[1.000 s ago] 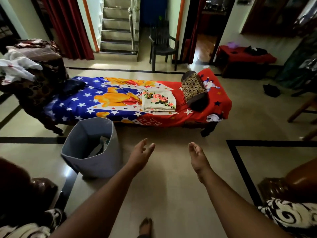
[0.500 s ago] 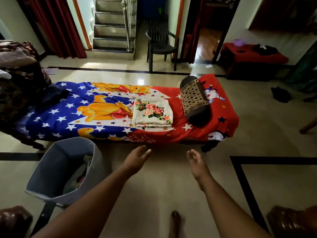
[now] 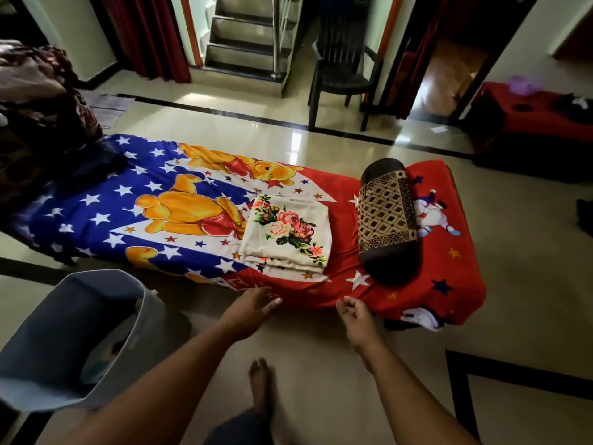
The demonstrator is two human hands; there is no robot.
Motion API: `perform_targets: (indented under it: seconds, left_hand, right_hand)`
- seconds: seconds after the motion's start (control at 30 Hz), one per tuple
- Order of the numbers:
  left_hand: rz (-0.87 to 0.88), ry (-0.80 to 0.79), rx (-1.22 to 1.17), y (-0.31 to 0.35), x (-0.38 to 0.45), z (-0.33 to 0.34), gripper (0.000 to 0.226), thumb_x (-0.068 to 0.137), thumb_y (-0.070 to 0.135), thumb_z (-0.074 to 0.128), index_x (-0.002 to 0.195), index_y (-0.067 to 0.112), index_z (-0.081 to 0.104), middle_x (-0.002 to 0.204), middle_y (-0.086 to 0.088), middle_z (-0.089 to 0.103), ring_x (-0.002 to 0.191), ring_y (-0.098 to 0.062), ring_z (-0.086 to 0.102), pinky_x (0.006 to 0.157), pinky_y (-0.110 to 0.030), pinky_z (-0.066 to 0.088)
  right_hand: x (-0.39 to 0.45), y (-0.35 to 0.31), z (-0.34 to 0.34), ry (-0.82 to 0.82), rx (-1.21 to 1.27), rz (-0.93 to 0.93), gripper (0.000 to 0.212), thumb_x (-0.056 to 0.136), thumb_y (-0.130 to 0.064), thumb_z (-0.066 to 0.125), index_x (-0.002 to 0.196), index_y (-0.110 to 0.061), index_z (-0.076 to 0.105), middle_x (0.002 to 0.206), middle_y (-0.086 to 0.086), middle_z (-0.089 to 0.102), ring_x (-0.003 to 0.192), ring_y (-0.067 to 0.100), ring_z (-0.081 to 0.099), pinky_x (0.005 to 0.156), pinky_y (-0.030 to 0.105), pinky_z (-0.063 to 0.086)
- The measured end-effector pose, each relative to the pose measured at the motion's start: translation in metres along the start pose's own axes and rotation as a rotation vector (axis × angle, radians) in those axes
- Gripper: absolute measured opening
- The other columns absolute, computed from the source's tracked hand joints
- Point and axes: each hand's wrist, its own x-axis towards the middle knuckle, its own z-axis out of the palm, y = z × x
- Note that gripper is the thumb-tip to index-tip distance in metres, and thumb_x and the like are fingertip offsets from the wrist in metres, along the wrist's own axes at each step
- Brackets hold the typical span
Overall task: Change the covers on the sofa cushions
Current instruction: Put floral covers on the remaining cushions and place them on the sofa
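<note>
1. Left hand (image 3: 253, 308) is stretched out in front of me, fingers pretty much straight and spread, holding nothing. It sits just short of the near edge of the cot.
2. Right hand (image 3: 354, 316) is out too, fingers loosely curled, nothing in it. Fingertips are right at the red edge of the cartoon bedsheet (image 3: 160, 203); can't tell if they're actually touching the cloth.
3. The folded floral covers (image 3: 288, 234) are stacked in the middle of the cot on top of that sheet, a bit past my hands.
4. The bolster cushion (image 3: 386, 216) lies just to the right of the stack, brown patterned cover still on, dark ends showing.
5. Grey laundry basket (image 3: 73, 342) is on the floor to my left, tilted, with some cloth inside.
6. Dark plastic chair (image 3: 343, 65) stands across the room by the stairs (image 3: 244, 36).
7. My bare foot (image 3: 261, 380) shows on the tile floor (image 3: 321, 364) between my arms.
</note>
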Motion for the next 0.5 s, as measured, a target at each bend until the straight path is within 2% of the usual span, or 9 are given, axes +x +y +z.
perform_targets:
  seconds: [0.2,0.37,0.5]
  left_hand:
    - [-0.048,-0.079,-0.003,-0.006,0.112,-0.014,0.046,0.095,0.057,0.055,0.134,0.033,0.057,0.135,0.009,0.059,0.117,-0.007,0.058,0.101,-0.035,0.050]
    - [-0.146,-0.144,0.123,-0.012,0.188,-0.025,0.064,0.090,0.072,0.048,0.139,0.031,0.053,0.142,0.002,0.049,0.123,-0.015,0.053,0.103,-0.042,0.050]
    - [-0.215,-0.143,0.164,0.005,0.241,-0.028,0.072,0.094,0.067,0.048,0.150,0.022,0.043,0.153,-0.004,0.040,0.136,-0.022,0.045,0.110,-0.039,0.042]
  right_hand:
    - [0.095,-0.024,-0.004,-0.032,-0.094,0.085,0.048,0.098,-0.042,0.060,0.139,-0.018,0.052,0.131,0.007,0.058,0.115,0.017,0.056,0.074,0.023,0.045]
    - [0.171,-0.052,-0.012,-0.083,-0.129,0.132,0.042,0.098,-0.044,0.061,0.135,-0.025,0.053,0.125,0.001,0.058,0.110,0.014,0.056,0.075,0.026,0.046]
    - [0.239,-0.058,-0.017,-0.110,-0.134,0.178,0.045,0.095,-0.040,0.065,0.134,-0.020,0.056,0.126,0.006,0.062,0.111,0.014,0.060,0.084,0.026,0.047]
